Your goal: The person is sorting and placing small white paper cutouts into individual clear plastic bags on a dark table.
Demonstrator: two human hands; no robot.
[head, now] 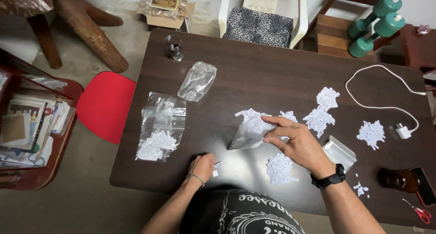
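My right hand [295, 141] holds a small clear plastic bag [249, 133] by its mouth, just above the dark wooden table [254, 75]. My left hand [202, 166] rests near the table's front edge, fingers pinched on small white paper slips [216, 166]. A pile of white paper slips [279, 168] lies under my right wrist. More piles lie further right [319, 118] [371, 133] and by the bag [247, 113]. At the left lie flat clear bags, one filled with slips [156, 144].
A crumpled clear bag [197, 81] and a small glass [174, 47] sit at the far left of the table. An empty bag [339, 152], a white charger cable [386, 107], a phone [422, 185] and red scissors [420, 212] lie right. A red stool [106, 105] stands left.
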